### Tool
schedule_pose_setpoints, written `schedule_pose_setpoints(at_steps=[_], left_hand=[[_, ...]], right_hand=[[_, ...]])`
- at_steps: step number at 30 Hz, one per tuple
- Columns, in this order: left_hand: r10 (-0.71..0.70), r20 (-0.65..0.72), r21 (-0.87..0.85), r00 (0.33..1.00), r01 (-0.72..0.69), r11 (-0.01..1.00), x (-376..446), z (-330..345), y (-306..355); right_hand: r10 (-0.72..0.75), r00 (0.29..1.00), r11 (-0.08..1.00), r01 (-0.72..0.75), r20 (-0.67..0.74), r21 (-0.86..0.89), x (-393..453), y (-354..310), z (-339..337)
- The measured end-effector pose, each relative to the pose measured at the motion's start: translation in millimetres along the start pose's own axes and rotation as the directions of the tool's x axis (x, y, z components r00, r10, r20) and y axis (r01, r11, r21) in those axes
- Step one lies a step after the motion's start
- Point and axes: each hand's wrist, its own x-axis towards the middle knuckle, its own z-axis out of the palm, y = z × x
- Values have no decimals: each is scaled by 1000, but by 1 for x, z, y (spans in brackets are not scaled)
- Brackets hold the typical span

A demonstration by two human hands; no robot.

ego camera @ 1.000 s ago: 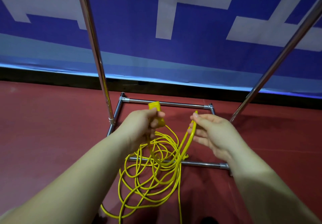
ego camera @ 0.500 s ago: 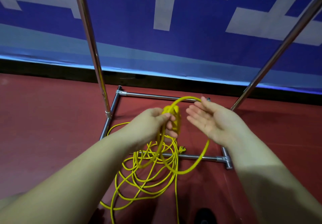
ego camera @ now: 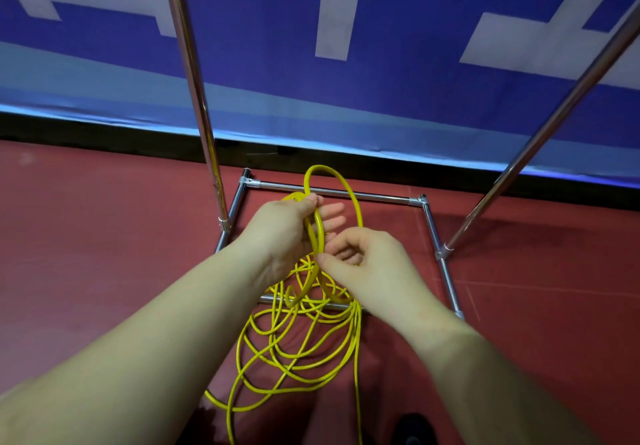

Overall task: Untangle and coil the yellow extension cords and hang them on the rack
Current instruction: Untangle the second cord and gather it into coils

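Head view looks down at two bare arms over a red floor (ego camera: 86, 254). At the left a steel pole (ego camera: 194, 74) of the rack (ego camera: 332, 191) rises from the base frame. Just right of it the left hand (ego camera: 287, 230) holds loops of the yellow cord (ego camera: 298, 351): the thumb presses the cord against the palm and the fingers (ego camera: 330, 214) are nearly straight. One loop stands up above this hand and crosses the rear bar of the frame. The right hand (ego camera: 367, 264) is close beside the left one, almost touching it, with curled fingers; its thumb and forefinger seem to pinch a strand at the lower part of the loop, but the contact is partly hidden. Below both hands the rest of the cord hangs and lies in many loose loops on the floor, over the front bar of the frame. At the right a second pole (ego camera: 540, 133) leans up to the corner. Behind is a blue and white banner (ego camera: 398, 74).
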Motion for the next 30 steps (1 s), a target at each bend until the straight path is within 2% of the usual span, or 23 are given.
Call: schedule_pose_setpoints(at_steps=[2,4,6,7,8,10,12,16,18,20,21,23,25,27,30], left_hand=[[9,15,0,1000,-9,1000,0,-2,2],[27,19,21,999,-27,999,0,-3,6],[52,-18,44,998,-51,998,1,-5,8],[58,-46,46,997,-56,997,3,-6,9],[58,-70,42,996,-55,998,6,-9,10],[53,-103,1,993,-53,999,11,-14,13],[51,-131,-92,990,-63,994,16,-19,17],[37,-189,-184,981,-72,980,18,-27,18],[22,-213,-237,977,-73,969,18,-31,23],[37,-244,-280,969,-107,954,17,-39,31],[52,-257,-294,965,-130,947,18,-43,36],[88,-269,-288,959,-168,943,17,-52,44],[120,-282,-244,952,-192,951,16,-59,48],[151,-291,-188,945,-211,959,16,-64,49],[222,-261,-67,940,-247,967,15,-67,46]], right_hand=[[-2,1000,1000,2,-10,-9,2,-2,-1],[57,998,986,-61,30,157,4,-8,-5],[160,961,880,-242,226,409,3,-16,-9],[181,925,828,-327,334,456,1,-19,-10],[180,893,821,-367,412,438,-1,-19,-11],[160,868,885,-337,471,321,-3,-17,-13],[159,873,936,-282,462,211,-2,-10,-15],[199,848,979,-191,492,-66,-2,16,-12],[262,795,945,-98,547,-311,-5,28,-12],[389,715,845,-26,580,-535,-10,38,-14],[440,684,797,2,583,-604,-13,44,-17],[469,682,761,10,562,-648,-15,53,-26],[447,730,820,-105,516,-562,-14,59,-37],[432,786,883,-270,442,-383,-14,61,-47],[444,821,893,-438,360,-103,-16,56,-58]])
